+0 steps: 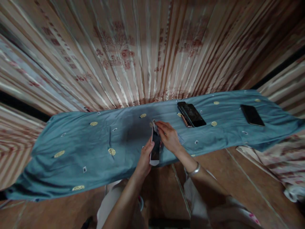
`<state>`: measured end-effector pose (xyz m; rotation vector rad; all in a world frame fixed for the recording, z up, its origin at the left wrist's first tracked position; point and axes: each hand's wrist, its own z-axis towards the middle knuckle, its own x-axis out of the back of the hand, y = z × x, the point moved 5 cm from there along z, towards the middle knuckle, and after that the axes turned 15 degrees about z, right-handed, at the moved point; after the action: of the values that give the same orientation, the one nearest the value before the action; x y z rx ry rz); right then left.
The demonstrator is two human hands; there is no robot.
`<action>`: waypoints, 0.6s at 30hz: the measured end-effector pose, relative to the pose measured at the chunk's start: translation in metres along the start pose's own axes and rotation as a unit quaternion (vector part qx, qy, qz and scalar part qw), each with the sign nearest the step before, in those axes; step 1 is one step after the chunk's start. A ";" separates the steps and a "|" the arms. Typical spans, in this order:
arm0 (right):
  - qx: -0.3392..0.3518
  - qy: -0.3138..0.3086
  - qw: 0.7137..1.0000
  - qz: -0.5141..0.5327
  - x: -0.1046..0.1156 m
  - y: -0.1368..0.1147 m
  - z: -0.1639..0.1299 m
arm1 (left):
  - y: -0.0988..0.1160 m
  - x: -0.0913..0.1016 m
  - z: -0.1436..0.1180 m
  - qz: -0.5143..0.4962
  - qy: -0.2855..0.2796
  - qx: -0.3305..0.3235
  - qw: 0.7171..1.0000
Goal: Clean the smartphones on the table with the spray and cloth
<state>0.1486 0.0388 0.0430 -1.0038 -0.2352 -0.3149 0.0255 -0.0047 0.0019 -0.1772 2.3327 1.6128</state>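
My left hand (145,156) is wrapped round the lower left edge of a white-framed smartphone (155,149), its dark screen tilted up toward me. At the phone's top end, my right hand (168,136) pinches a crumpled greyish cloth (154,124) that touches the upper edge. Part of the cloth is covered by the right fingers. Both hands are above the middle of the blue fabric. To the right of the right hand lies a group of phones, with a black smartphone (194,115) on top and others partly under it.
A blue patterned cloth (128,127) covers the long table. Toward its right end lies a dark tablet or large phone (252,115). Striped curtains (124,57) hang behind and at both sides. Tiled floor (173,187) shows below the front edge.
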 end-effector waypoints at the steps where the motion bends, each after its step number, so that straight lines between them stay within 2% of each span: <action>1: -0.004 -0.002 1.000 -0.001 0.000 0.002 0.000 | 0.000 -0.001 -0.001 -0.007 -0.013 0.005 1.000; 3: -0.008 -0.006 1.000 -0.001 0.000 0.004 0.000 | -0.002 -0.002 -0.002 -0.018 -0.027 0.020 0.999; 9: -0.031 -0.006 0.999 0.006 0.000 0.008 0.001 | -0.007 0.001 -0.003 -0.035 -0.024 0.066 0.997; 13: -0.025 -0.011 1.000 0.004 -0.001 0.006 0.002 | -0.006 0.001 -0.001 -0.031 -0.017 0.051 0.998; 18: 0.002 -0.035 0.999 0.002 -0.004 -0.008 0.001 | -0.007 0.000 0.002 -0.015 -0.001 0.023 1.000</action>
<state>0.1418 0.0364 0.0491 -1.0132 -0.2968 -0.2750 0.0275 -0.0055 -0.0051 -0.1991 2.3520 1.5419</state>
